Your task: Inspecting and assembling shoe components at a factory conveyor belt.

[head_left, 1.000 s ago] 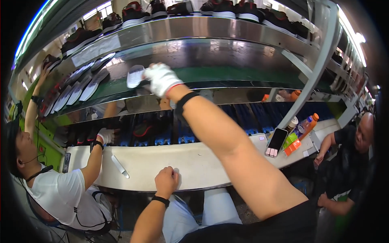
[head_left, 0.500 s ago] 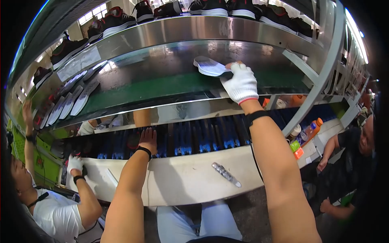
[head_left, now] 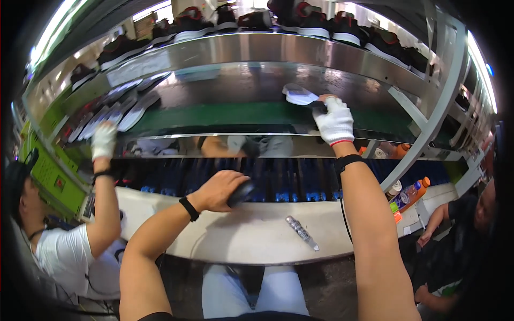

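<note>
Pale bench (head_left: 262, 227) below: left grip (head_left: 220, 190) curled round a blurred dark item (head_left: 241, 193), right grip (head_left: 334, 119) pinching an insole (head_left: 299, 96)

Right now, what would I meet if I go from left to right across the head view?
Green cabinet → co-worker's gloved hand → bare left hand → dark object at its fingers → pale insole → gloved right hand → orange bottle.

Shoe factory line, this: black sneakers (head_left: 254, 20) crowd the metal ledge (head_left: 241, 48), pale insoles (head_left: 136, 113) spread over a green-striped belt (head_left: 214, 116), co-workers (head_left: 64, 254) sitting alongside!
</note>
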Motion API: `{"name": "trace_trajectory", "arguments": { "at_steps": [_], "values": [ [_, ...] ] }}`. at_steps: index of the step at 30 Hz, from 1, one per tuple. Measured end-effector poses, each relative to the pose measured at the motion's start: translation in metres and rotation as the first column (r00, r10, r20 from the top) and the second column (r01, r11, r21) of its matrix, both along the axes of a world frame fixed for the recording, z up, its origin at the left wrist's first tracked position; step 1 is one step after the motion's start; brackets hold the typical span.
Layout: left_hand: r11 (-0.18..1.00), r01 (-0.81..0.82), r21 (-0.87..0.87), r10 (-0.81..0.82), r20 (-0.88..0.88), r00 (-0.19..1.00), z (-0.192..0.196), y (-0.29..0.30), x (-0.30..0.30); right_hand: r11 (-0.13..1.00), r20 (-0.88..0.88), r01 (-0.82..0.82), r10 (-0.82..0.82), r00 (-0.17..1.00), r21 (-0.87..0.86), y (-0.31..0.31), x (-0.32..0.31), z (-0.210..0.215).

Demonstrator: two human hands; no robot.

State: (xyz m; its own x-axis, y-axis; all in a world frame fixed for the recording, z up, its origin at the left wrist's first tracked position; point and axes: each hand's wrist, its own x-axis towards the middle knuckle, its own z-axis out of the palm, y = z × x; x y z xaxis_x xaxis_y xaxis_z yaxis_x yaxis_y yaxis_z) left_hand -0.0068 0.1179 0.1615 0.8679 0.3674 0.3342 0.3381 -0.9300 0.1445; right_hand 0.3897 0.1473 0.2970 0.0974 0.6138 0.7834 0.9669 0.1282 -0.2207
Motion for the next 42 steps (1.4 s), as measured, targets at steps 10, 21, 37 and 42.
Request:
{"name": "trace_trajectory", "arguments": {
  "at_steps": [10,21,37,42],
  "values": [
    [0.896,-0.1,-0.434,0.378,0.622,0.686,-0.064,-0.204,0.024,0.784,-0.241,-0.559,0.617,0.749,0.271,-0.043,0.001,-0.052],
    [0.948,-0.316,-0.05,0.279,0.612,0.74,0.003,-0.243,0.018,0.861,-0.791,-0.111,0.502,0.349,0.497,-0.298,-0.051,-0.145],
    [0.871,-0.212,-0.443,0.451,0.549,0.704,-0.001,-0.291,0.019,0.573,-0.549,-0.816,0.707,0.446,0.076,-0.331,-0.134,-0.18],
    [0.893,-0.241,-0.38,0.435,0.59,0.68,-0.007,-0.289,0.021,0.593,-0.476,-0.804,0.722,0.503,0.051,-0.331,-0.134,-0.176]
  ]
}}
